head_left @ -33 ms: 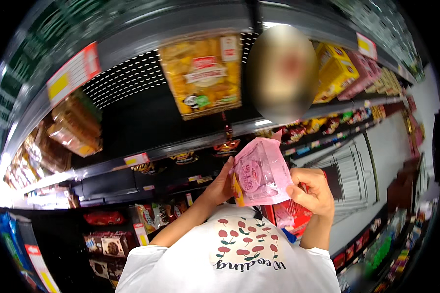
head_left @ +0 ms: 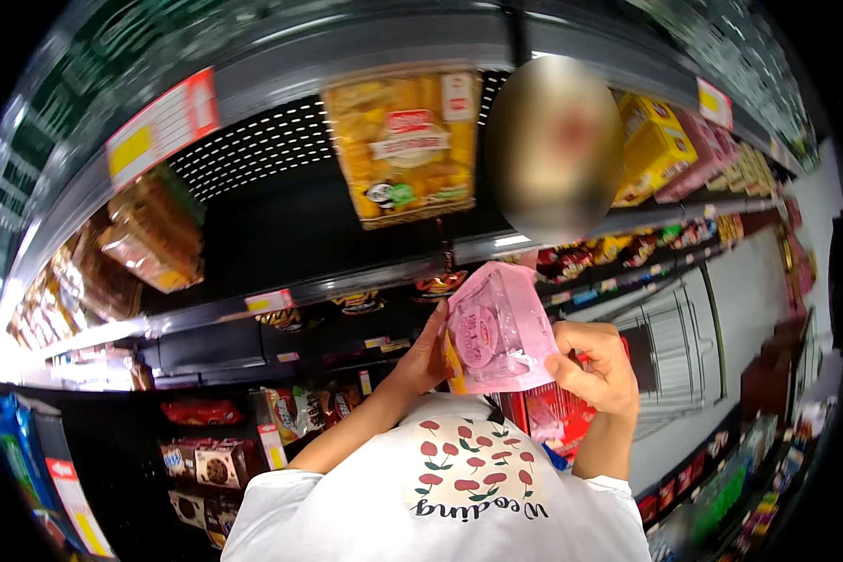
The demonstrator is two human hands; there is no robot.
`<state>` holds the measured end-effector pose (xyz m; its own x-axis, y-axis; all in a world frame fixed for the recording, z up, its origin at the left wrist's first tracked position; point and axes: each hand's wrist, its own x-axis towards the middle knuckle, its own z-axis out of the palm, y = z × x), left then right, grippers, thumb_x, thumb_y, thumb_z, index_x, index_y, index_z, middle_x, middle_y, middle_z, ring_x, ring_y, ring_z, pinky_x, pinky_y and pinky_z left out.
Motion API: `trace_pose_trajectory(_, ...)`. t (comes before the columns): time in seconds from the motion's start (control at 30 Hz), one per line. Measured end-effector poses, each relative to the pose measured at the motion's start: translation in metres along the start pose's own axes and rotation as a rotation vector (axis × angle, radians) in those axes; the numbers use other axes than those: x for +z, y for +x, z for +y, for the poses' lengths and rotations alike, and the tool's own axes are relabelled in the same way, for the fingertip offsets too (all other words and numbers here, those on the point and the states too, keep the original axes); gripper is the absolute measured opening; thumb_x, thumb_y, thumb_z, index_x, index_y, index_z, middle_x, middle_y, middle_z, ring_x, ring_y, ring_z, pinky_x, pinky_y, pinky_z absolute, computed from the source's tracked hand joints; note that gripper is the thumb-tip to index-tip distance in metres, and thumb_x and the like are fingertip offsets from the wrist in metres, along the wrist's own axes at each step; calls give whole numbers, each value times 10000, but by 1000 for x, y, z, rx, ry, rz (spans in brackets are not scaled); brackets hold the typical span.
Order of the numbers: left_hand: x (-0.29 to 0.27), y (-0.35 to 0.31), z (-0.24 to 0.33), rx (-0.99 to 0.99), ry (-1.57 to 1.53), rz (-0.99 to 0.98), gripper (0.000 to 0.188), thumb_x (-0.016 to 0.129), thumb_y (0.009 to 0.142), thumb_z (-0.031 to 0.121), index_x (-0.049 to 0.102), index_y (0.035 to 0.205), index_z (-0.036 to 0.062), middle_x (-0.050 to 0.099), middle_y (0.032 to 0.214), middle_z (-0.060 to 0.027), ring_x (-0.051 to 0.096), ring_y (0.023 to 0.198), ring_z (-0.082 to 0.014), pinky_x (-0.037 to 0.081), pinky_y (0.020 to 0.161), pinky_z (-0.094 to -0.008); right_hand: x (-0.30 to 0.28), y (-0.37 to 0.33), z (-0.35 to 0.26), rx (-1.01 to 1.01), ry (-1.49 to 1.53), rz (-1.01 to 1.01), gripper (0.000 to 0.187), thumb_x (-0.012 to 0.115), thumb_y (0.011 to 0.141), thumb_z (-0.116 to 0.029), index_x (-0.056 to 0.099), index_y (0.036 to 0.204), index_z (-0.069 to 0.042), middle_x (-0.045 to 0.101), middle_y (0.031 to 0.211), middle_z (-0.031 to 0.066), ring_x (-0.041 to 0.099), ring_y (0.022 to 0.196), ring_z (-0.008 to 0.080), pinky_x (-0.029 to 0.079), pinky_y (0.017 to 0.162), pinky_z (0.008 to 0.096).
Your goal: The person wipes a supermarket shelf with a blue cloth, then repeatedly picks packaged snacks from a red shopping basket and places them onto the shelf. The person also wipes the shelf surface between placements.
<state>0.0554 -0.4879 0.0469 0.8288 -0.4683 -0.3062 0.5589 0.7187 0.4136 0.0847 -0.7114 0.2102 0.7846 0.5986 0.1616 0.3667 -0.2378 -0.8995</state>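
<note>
A pink plastic snack bag (head_left: 520, 330) with a clear window and a round label is held up in front of my chest, tilted. My left hand (head_left: 427, 354) grips its left side, with most of the fingers hidden behind the bag. At the lower right edge, my right hand (head_left: 598, 365) pinches the bag with curled fingers. Below and behind my right hand is a red shopping basket (head_left: 571, 420), partly covered by my arm, with a pink package inside.
A shelf ahead bears a yellow snack bag (head_left: 405, 155), brown packaged breads (head_left: 155, 239) and yellow boxes (head_left: 651, 145). Cookie boxes (head_left: 211, 464) and a red pack (head_left: 201, 412) sit lower left. More shelved goods (head_left: 735, 487) line the lower right.
The shelves have shifted slightly to the right and down in the view. Both hands keep their hold on the pink snack bag.
</note>
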Motion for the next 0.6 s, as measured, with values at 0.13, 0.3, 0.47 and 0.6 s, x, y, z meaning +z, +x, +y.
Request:
trace_pose_trajectory(0.13, -17, -26, 27, 296, -295, 46, 780, 369, 1007, 703, 370, 1559, 151, 493, 1525, -116, 506, 1388, -282, 412, 1167, -465, 45, 49, -14, -78, 12, -6, 195, 721, 881, -79, 575, 780, 2, 506, 695, 57, 462, 613, 146, 394, 569, 292)
trace_pose_trajectory(0.3, -13, -69, 76, 799, -126, 304, 834, 295, 1000, 738, 282, 1588, 146, 451, 1540, -105, 479, 1400, -298, 413, 1169, -484, 100, 85, -1, -16, 547, 135, 671, 830, 803, -32, 511, 1393, -39, 619, 1113, 48, 591, 820, 87, 513, 818, 254)
trace_pose_trajectory(0.47, -52, -84, 122, 986, -269, 408, 818, 379, 974, 752, 377, 1546, 168, 518, 1480, -95, 521, 1352, -296, 429, 1138, -477, 169, 128, 24, 18, 369, -52, 905, 902, 769, -145, 395, 1517, -90, 627, 1265, 84, 432, 643, 19, 434, 590, 180)
trace_pose_trajectory(0.6, -83, -77, 149, 1063, -328, 515, 850, 414, 951, 770, 415, 1519, 137, 529, 1465, -100, 531, 1336, -304, 452, 1115, -477, 221, 166, 25, 43, 415, -75, 813, 869, 816, -178, 412, 1474, -43, 626, 1304, 116, 637, 896, 120, 534, 796, 272)
